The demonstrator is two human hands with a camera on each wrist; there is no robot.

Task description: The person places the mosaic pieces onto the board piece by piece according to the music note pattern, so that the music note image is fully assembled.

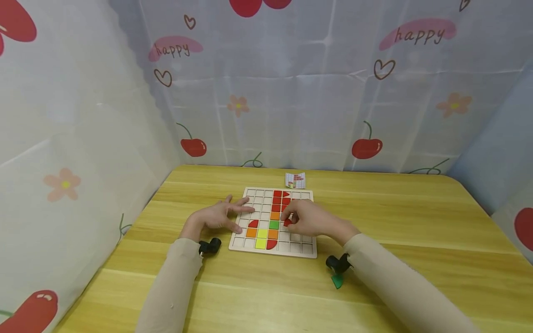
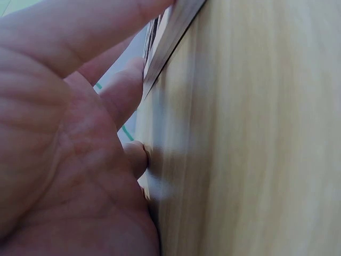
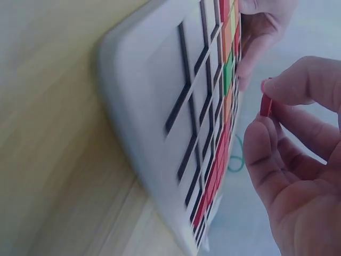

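Observation:
A pale wooden grid board lies on the table with coloured tiles in some of its squares. My right hand pinches a small red tile between thumb and fingertips, held just above the board's middle. Spread over the left edge, my left hand rests with thumb and fingers extended on the board. Between the hands sit a green tile, yellow tiles, orange tiles and a rounded red tile. Red tiles run up toward the far edge, partly hidden by my right hand.
A small printed picture card lies behind the board's far edge. A green piece is on the wooden table near my right wrist. Black camera mounts sit at both wrists. A patterned curtain stands behind the table.

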